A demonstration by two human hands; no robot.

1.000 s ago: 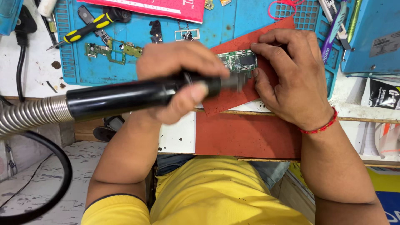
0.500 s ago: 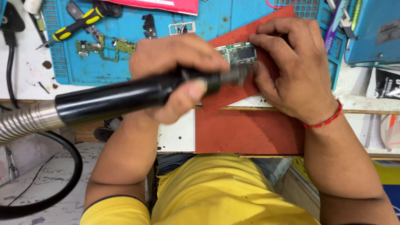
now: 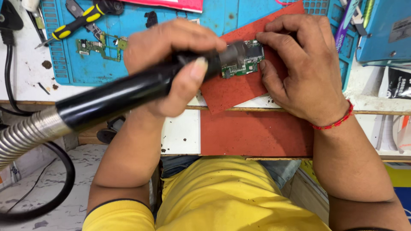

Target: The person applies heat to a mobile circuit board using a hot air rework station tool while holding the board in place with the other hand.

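My left hand (image 3: 169, 64) is wrapped around a black hot-air wand (image 3: 128, 92) with a ribbed metal hose, its nozzle aimed at a small green circuit board (image 3: 245, 60). The board lies on a red mat (image 3: 239, 90) at the bench edge. My right hand (image 3: 302, 70) rests on the mat, fingers pressed against the board's top and right edges, holding it steady. A red thread sits on that wrist.
A blue work mat (image 3: 128, 42) covers the bench behind, carrying another green circuit board (image 3: 100, 46) and a yellow-and-black screwdriver (image 3: 79, 21). A blue box (image 3: 385, 30) stands at the far right. Black cables (image 3: 8, 72) hang on the left.
The view has shifted slightly, so bench and hands sit a little lower and rightward in the frame. Both hands keep their grip; the nozzle stays over the board.
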